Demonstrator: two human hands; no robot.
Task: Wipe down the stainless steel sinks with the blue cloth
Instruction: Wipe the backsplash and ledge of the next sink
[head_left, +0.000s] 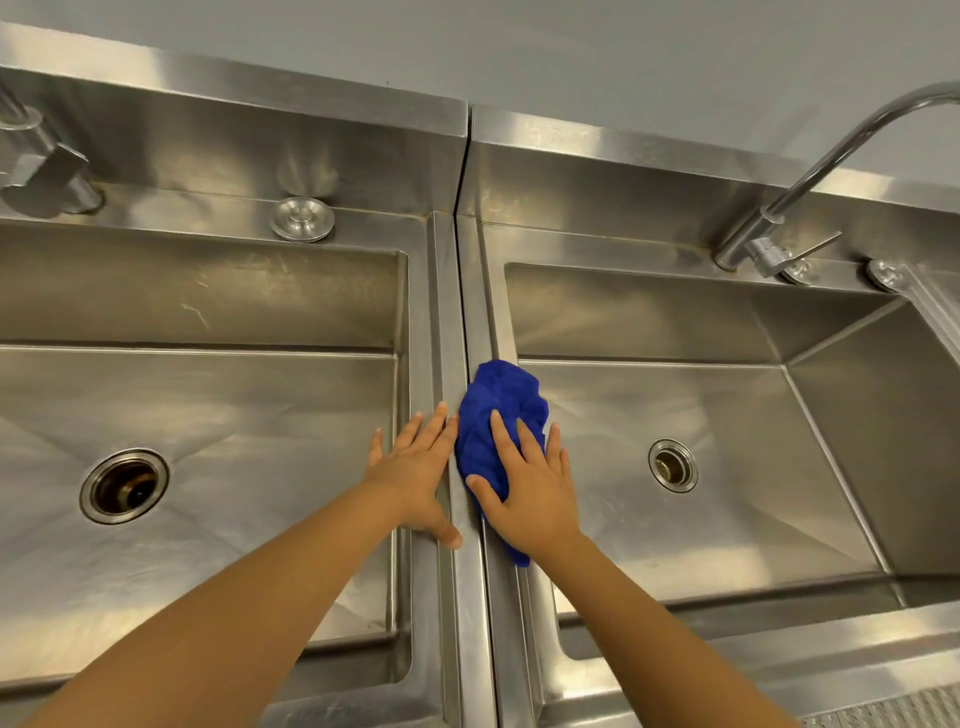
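Blue cloth (493, 415): bunched on the left rim of the right sink (727, 519), just beside the seam (466, 156); long axis runs 12 to 6 o'clock.
Right hand (530, 493): on top of the cloth, fingers straight and spread, pressing, pointing to 12 o'clock.
Left hand (415, 467): flat on the left sink (234, 415) rim, fingers straight, slightly apart, at 9 o'clock of the cloth.
Likely stroke: along the rim, the right hand leading.

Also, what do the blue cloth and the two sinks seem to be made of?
Blue cloth: soft textile, perhaps microfibre; it crumples into folds and looks matte. Left sink and right sink: stainless steel, brushed finish; grey metal with fine streaks and blurred reflections.
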